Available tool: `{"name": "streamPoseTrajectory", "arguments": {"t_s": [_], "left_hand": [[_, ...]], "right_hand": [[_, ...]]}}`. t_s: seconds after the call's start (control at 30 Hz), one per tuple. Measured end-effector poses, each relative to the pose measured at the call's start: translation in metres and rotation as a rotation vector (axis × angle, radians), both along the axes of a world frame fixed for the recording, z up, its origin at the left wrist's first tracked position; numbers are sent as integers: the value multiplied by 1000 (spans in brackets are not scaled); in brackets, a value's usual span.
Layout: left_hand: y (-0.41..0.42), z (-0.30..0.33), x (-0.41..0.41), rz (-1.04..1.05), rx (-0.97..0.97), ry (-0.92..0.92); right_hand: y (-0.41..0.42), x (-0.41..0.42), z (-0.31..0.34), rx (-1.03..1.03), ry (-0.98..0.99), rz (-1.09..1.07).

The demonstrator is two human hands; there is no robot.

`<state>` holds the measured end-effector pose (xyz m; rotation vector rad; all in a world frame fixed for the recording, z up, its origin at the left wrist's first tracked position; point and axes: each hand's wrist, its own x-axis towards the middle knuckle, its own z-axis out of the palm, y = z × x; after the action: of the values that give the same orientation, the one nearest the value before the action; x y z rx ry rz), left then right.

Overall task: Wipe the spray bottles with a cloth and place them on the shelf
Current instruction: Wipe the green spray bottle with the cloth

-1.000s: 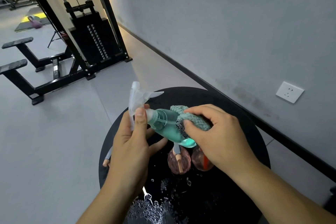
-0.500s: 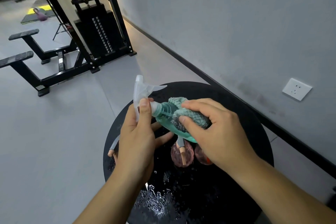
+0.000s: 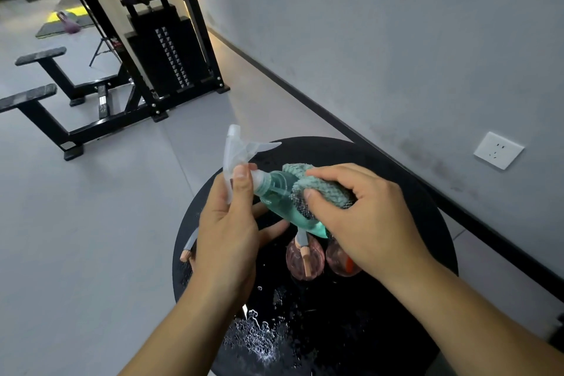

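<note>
Cloth (image 3: 323, 189) had slid up the teal spray bottle (image 3: 279, 197) — right hand (image 3: 363, 220) pinched it on, left hand (image 3: 229, 229) gripped the neck.

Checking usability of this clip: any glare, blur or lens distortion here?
Head view: sharp on both hands and the teal spray bottle; bright glints on the wet black table; wide-angle bending of the wall line; warm light strip behind the weight machine.

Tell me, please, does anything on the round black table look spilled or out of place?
Yes. Water droplets and a small puddle lie on the near part of the black table, so it looks wet from a spill or spray. The two pink bottles seem upright behind it. Nothing looks broken.
</note>
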<state>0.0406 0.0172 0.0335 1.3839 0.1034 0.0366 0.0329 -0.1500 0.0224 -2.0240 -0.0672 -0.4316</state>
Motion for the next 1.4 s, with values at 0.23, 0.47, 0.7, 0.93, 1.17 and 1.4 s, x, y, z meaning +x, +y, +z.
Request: {"name": "streamPoseTrajectory", "arguments": {"t_s": [0.23, 0.47, 0.7, 0.93, 1.17, 1.4], "left_hand": [[5, 0, 4, -50, -67, -46], [12, -3, 7, -129, -98, -88], [12, -6, 8, -189, 0, -97], [9, -5, 6, -145, -8, -70], [5, -2, 5, -14, -55, -21], [-3, 0, 3, -10, -45, 4]], "right_hand": [[-8, 0, -3, 40, -24, -62], [-17, 3, 2, 37, 11, -86], [-12, 2, 3, 2, 28, 47], [-12, 2, -3, 12, 18, -11], [-12, 3, -5, -32, 32, -40], [5, -2, -7, -27, -64, 24]]}}
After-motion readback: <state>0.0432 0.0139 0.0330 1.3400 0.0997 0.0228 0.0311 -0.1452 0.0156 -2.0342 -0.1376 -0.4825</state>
